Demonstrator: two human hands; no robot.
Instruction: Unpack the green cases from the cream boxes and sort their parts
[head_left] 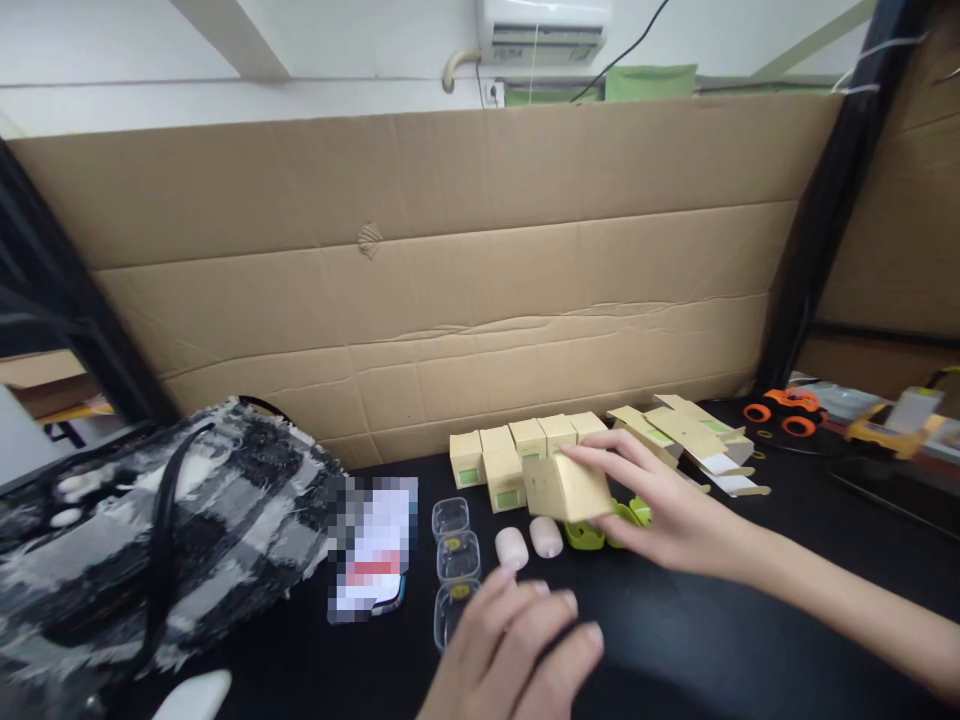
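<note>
Between the thumb and fingers of my right hand (pixel 660 495) is a small cream cardboard box (pixel 571 487), tilted in front of a row of similar boxes (pixel 501 465). My left hand (pixel 517 645) is in the lower middle, fingers apart and holding nothing. Just beyond its fingertips lies a white rounded piece (pixel 512 548), with a second white rounded piece (pixel 546 537) beside it. Yellow-green plastic parts (pixel 585 537) show below the held box, partly covered by my right hand. To the left, three clear plastic cups (pixel 458 556) stand in a line; my left hand overlaps the nearest one.
Flattened cartons (pixel 690 440) lie behind my right hand. An orange-wheeled toy car (pixel 787 410) sits at the far right. On the left are a phone (pixel 388 597), partly blurred out, and a black-and-grey shaggy bag (pixel 225 520). A cardboard wall (pixel 450 290) closes off the back.
</note>
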